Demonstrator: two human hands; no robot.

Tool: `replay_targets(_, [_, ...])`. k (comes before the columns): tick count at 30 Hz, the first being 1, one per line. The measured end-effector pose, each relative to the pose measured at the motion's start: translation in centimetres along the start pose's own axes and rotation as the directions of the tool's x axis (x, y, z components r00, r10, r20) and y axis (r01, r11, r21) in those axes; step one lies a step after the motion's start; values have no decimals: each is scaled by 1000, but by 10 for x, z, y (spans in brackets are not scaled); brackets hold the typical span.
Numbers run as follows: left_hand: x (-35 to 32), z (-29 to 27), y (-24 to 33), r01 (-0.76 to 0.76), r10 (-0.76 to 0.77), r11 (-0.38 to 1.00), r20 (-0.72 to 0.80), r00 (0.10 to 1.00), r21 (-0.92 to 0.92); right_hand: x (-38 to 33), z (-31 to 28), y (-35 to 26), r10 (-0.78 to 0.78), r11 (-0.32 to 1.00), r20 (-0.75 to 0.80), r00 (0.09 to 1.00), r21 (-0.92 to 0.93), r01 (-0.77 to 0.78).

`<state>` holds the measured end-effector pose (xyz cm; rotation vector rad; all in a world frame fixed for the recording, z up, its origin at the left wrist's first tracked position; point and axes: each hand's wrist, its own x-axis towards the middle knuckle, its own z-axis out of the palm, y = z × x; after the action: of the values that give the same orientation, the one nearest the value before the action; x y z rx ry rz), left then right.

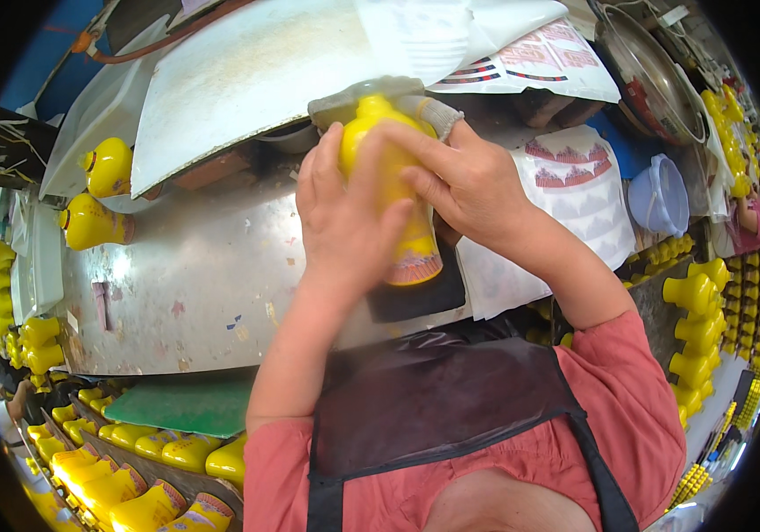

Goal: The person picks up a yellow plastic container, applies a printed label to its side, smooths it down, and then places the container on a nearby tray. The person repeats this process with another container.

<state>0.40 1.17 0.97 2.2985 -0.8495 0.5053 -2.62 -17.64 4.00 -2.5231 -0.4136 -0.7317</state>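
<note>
Yellow bottles fill the scene: two lie at the far left of the steel bench (202,266), and too many to count crowd the crates at the lower left and right edge. At centre, one yellow bottle (395,191) is held above the bench. The left hand (344,217) wraps closed around its body; the right hand (468,182) clamps its upper part. One blue tub (659,195) sits at right.

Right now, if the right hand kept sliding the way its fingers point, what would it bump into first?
The right hand points leftward across the yellow bottle, so it would probably meet the left hand first; depth is hard to judge.
</note>
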Motion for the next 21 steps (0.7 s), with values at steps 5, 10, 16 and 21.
replay_targets(5, [-1, 5, -8, 28, -27, 997, 13, 1000, -70, 3, -1, 4, 81, 996, 110, 991, 37, -86])
replay_targets(10, [-16, 13, -20, 158, -175, 881, 3, 985, -446, -16, -6, 6, 310, 865, 242, 920, 330, -378])
replay_targets(16, [-47, 26, -22, 356, -287, 565, 227, 931, -745, -45, 5, 8, 397, 655, 439, 806, 480, -584])
replay_targets(21, [-53, 24, -26, 337, -251, 338, 260, 932, -879, -52, 6, 15, 406, 445, 520, 751, 606, -660])
